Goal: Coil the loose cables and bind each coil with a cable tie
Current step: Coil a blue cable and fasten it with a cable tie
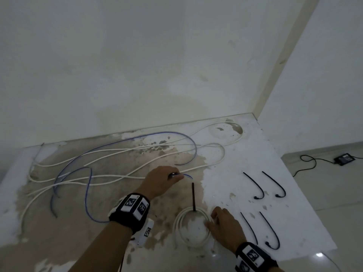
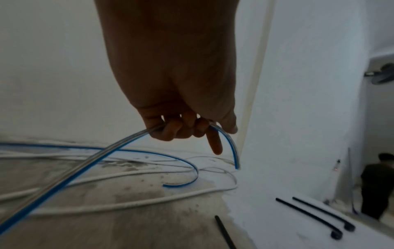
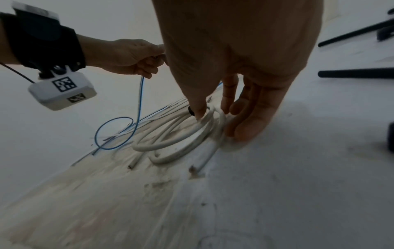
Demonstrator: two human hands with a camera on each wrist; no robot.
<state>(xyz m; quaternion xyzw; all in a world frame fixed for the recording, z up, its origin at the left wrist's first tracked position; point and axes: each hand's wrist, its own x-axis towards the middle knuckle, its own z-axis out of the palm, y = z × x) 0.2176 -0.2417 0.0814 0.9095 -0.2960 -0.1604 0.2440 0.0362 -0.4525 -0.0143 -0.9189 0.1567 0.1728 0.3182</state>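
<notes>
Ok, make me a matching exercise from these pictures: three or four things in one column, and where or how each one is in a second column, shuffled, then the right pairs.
Things:
1. blue cable
2. white coil
3. spare black cable ties
4. black adapter

States:
A. on the floor tiles, off the board
B. touched by the right hand
C. lying loose to the right of the coil
D. gripped near its end by the left hand

Pairs: 1-D, 2-B, 3-C, 4-A

Blue cable point(image 1: 125, 142); white cables point(image 1: 110, 179), white coil point(image 1: 191, 228); black ties point(image 1: 255, 187). Floor point(image 1: 225, 185) white, blotched tan. Wristbands point(image 1: 130, 211) black, checker-marked.
</notes>
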